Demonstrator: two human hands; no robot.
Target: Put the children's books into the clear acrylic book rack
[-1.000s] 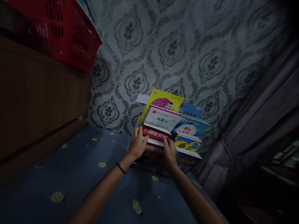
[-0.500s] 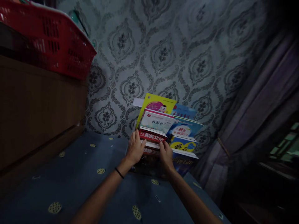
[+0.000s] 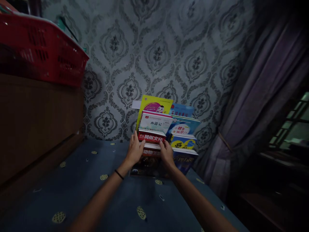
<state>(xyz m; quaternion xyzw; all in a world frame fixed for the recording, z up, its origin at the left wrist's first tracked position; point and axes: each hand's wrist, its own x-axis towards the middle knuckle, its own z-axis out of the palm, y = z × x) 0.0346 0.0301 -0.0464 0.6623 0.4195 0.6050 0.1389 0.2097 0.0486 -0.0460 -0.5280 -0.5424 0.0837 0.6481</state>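
Books stand in two stepped columns against the wall. My left hand [image 3: 135, 149], a dark band on its wrist, closes on the left edge of a red book [image 3: 151, 137] with white lettering. The right edge of that same book is between the fingers of my right hand [image 3: 167, 154]. Just in front is a dark brown book [image 3: 151, 161], partly covered by my right hand. Behind the red one rise a pale book [image 3: 155, 123] and a taller yellow book [image 3: 156, 102]. The right column has a light blue book [image 3: 182, 125], a blue-and-yellow book [image 3: 182, 142] and a dark blue book [image 3: 185, 159].
A blue cloth [image 3: 96, 190] with yellow oval prints covers the surface below. To the left, a red plastic basket [image 3: 48, 51] rests on a brown wooden cabinet [image 3: 38, 112]. Patterned wallpaper [image 3: 156, 54] is behind; a tied purple curtain [image 3: 231, 129] hangs at right.
The view has shifted, so the books and both hands appear slightly farther left. My hands remain at the two sides of the red book, which looks about the same in its column.
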